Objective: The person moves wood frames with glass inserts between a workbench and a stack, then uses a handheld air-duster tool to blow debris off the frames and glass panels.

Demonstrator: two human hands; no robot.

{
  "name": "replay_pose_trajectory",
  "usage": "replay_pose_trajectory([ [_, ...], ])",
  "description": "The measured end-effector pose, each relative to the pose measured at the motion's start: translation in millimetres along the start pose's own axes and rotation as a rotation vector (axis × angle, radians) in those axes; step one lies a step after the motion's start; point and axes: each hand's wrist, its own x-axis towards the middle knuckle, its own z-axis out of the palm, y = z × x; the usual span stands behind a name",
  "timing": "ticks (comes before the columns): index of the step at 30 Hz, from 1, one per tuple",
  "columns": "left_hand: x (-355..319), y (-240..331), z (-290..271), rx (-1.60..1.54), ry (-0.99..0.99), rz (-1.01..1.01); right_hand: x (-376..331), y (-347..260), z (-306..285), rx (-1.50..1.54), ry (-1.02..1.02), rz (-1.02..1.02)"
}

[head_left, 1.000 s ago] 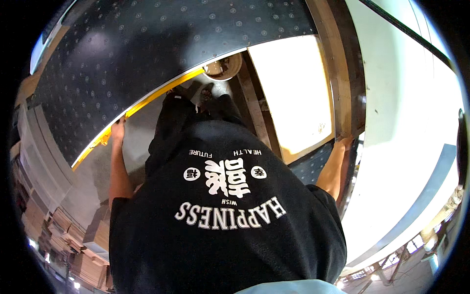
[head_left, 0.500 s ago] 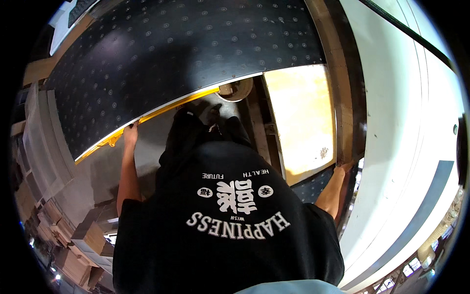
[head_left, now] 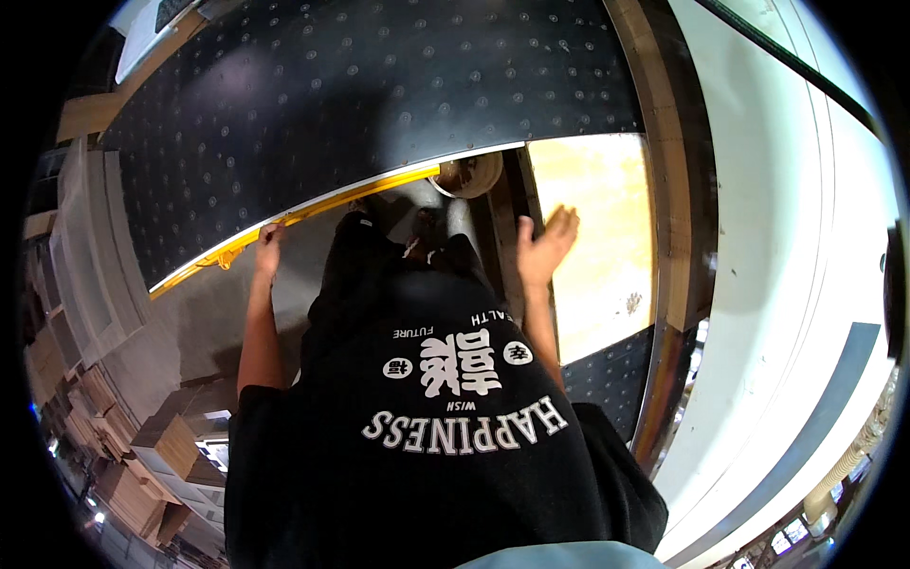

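Observation:
Along the near edge of the black, stud-dotted table runs a yellow strip. My left hand is at that edge on the left, its fingers curled against the strip. To the right, my right hand is raised over the left side of a pale yellow board. Its thumb and fingers are apart, and it holds nothing. The board lies beside the wooden rail, with a smaller black dotted surface at its near end.
A round bucket stands on the floor below the table edge. A large white machine body rises on the right. Stacked wooden boxes are at the lower left, and clear sheeting hangs at the far left.
My right hand has left the wooden rail at the right and swung left and forward, over the pale board. My left hand stays at the yellow-edged table side.

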Motion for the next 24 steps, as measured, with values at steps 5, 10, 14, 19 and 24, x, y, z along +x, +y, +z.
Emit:
replay_pose_trajectory([
  [5,9.5,-2.8,-13.0,-1.057,0.075,-0.641,-1.7,-36.9,7.4,0.020,-0.032,-0.155],
  [10,9.2,56.9,10.7,-1.423,0.025,-0.382,3.1,-17.8,-15.2,0.000,-0.133,-0.225],
  [14,3.1,55.3,-0.9,-1.335,0.143,-0.512,2.4,-28.0,-13.6,0.038,-0.145,-0.191],
  [19,-16.4,40.8,-20.2,-1.293,0.083,-0.550,-19.1,-46.5,-9.4,0.072,-0.144,-0.025],
  [24,-5.2,0.2,-30.4,-1.202,-0.100,-0.439,-48.0,-85.0,-7.6,0.005,-0.193,-0.017],
])
